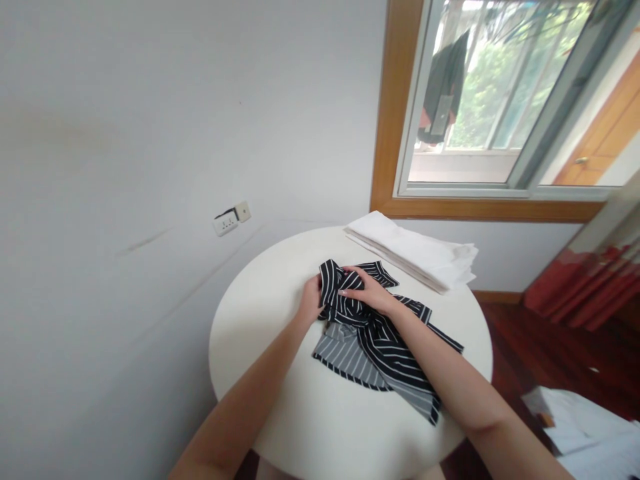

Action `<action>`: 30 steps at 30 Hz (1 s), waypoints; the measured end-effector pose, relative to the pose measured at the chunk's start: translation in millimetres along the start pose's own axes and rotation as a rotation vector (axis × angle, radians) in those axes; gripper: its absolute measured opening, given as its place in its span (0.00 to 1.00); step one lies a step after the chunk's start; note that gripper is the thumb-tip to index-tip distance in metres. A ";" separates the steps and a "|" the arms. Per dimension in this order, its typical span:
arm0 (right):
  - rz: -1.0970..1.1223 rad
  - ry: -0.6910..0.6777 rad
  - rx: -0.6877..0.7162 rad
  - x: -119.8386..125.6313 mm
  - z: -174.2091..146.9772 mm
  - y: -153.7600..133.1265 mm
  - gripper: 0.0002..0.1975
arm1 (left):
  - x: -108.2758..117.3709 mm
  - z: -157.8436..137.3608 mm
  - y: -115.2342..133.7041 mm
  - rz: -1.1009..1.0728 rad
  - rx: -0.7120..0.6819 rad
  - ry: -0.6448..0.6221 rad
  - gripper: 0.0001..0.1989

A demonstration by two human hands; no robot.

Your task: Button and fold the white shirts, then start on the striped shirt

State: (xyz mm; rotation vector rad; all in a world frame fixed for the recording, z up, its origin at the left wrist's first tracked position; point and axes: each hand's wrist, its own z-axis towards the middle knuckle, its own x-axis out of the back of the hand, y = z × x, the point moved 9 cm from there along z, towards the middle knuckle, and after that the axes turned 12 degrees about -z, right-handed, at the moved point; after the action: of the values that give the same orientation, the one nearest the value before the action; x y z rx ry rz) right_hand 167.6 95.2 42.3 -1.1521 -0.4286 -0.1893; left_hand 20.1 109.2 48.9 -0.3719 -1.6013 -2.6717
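Note:
A black shirt with white stripes (395, 350) lies crumpled on the round white table (260, 320). Its lower part is spread towards me, with the paler grey inside of the cloth showing. My left hand (312, 297) grips the left side of the bunched collar end, its fingers mostly hidden behind the fabric. From the right, my right hand (369, 291) holds the same bunched part, thumb on the near side and fingers over the top. One sleeve sticks out beyond the right hand.
Folded white cloth or paper (407, 250) lies at the table's back right edge. The wall (150, 133) with a socket (226, 223) stands close on the left. A window (480, 100) is behind; a red curtain (585, 287) and white papers (585, 420) are at the right.

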 end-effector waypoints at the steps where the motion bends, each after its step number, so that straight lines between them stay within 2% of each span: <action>1: -0.024 0.005 0.012 0.8 0.3 -1.1 0.31 | -4.7 -0.9 1.1 -0.031 -0.005 -0.040 0.14; 5: -0.072 0.025 0.019 6.0 2.5 -2.5 0.24 | -16.2 -2.3 2.0 -0.115 -0.016 -0.108 0.15; 9: -0.112 0.119 0.003 18.2 4.8 2.6 0.16 | -22.6 -3.5 7.4 -0.107 -0.129 -0.114 0.16; 13: 0.044 0.253 -0.038 32.7 3.0 12.1 0.15 | -23.3 -5.7 -0.3 -0.093 -0.170 -0.098 0.24; 16: 0.123 0.315 -0.033 39.5 1.0 11.8 0.16 | -27.6 -5.7 -14.3 0.036 -0.126 -0.143 0.32; 23: 0.101 0.479 -0.041 55.0 -0.5 21.5 0.19 | -45.1 -14.2 -36.4 0.550 0.003 -0.287 0.44; 26: 0.025 0.522 -0.041 64.3 -1.1 29.5 0.19 | -49.3 -18.9 -34.1 0.636 -0.001 -0.269 0.39; 30: -0.120 0.538 -0.016 75.1 -1.7 30.9 0.19 | -48.3 -17.4 -24.3 0.595 -0.006 -0.200 0.24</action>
State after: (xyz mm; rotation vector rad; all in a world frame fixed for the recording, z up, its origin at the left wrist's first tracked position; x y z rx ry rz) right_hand 247.0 111.5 47.4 -1.0413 -0.0181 -0.5913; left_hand 60.5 100.0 10.1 -0.9666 -1.2532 -2.2332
